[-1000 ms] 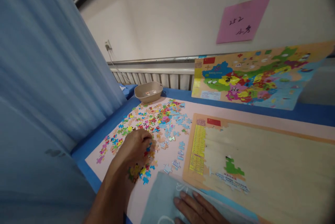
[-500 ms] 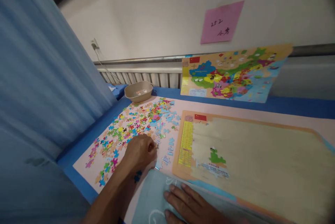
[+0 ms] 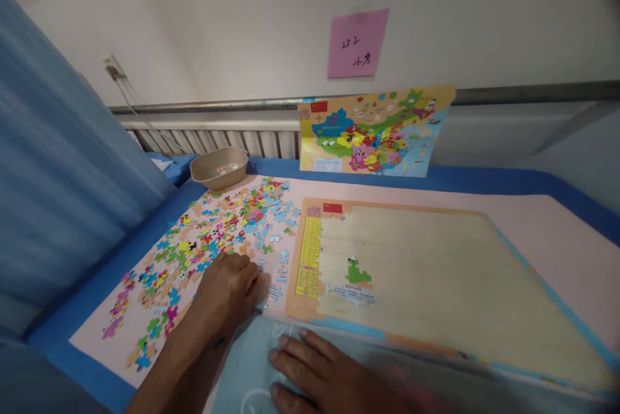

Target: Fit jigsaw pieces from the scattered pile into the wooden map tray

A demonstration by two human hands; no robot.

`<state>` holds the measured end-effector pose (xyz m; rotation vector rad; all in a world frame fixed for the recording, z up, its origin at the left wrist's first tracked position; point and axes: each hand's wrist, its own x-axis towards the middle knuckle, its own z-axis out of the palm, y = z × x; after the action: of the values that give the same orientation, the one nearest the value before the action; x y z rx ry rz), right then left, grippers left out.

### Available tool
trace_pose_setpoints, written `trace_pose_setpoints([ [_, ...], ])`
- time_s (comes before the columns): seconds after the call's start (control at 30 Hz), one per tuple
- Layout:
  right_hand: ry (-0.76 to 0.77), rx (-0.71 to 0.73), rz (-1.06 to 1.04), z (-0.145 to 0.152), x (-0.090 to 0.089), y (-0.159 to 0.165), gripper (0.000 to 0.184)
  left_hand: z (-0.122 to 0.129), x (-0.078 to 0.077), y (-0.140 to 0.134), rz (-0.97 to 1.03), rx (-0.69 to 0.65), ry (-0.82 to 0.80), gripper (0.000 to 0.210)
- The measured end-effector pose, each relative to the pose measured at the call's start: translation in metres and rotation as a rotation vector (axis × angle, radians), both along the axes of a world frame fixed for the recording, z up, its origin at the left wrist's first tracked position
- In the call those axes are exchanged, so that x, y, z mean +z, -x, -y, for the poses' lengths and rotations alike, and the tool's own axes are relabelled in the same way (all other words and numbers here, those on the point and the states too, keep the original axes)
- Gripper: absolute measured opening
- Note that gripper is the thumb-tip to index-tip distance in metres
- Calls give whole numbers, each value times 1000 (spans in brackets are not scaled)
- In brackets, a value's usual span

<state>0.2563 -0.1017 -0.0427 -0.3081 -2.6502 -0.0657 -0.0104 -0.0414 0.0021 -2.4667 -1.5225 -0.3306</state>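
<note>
My left hand (image 3: 227, 288) is low over the right edge of the loose puzzle pieces (image 3: 213, 233), its fingers curled together. Whatever they pinch, if anything, is hidden under the knuckles. Light-blue pieces with printed text lie just right of its fingers. My right hand (image 3: 320, 369) rests flat, fingers spread, on a pale blue cloth (image 3: 242, 362) at the near edge. Beyond it lies a puzzle board (image 3: 426, 259), with its yellow strip and red flag filled in at the left. A joined green patch (image 3: 357, 272) sits on its bare surface above a small block of text pieces.
A beige basket (image 3: 219, 168) with a few pieces inside stands behind the pile. A printed map picture (image 3: 371, 136) leans against the rail (image 3: 527, 94). A pink note (image 3: 358, 44) is on the wall. Blue curtain (image 3: 72, 207) hangs at left.
My view has swung right, so everything sits further left in the picture. My left hand stays curled beside the same pieces; my right hand still lies flat on the cloth.
</note>
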Motion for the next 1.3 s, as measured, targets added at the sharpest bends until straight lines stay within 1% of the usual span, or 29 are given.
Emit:
trace_pose_setpoints([
  [0.2, 14, -11, 8, 1, 4, -1, 28, 1, -1, -2, 54, -51, 138, 36],
  [0.37, 36, -12, 38, 0, 4, 0, 28, -3, 1, 8, 244, -52, 295, 27],
  [0.5, 45, -7, 33, 1, 5, 0, 28, -6, 4, 18, 345, 18, 350, 18],
  [0.67, 10, -38, -46, 1, 0, 1, 25, -7, 13, 20, 368, 116, 422, 19],
  [0.83, -26, -18, -55, -1, -5, 1, 25, -7, 14, 19, 350, 139, 448, 17],
  [1.07, -12, -12, -17, -4, 4, -2, 26, -7, 7, 5, 299, 121, 418, 2],
  [1.2, 0, -12, -29, -4, 4, -1, 27, -7, 6, 0, 279, 113, 397, 3],
  [1.3, -3, -10, -20, -4, 1, -1, 27, -7, 7, 0, 287, 94, 407, 9],
])
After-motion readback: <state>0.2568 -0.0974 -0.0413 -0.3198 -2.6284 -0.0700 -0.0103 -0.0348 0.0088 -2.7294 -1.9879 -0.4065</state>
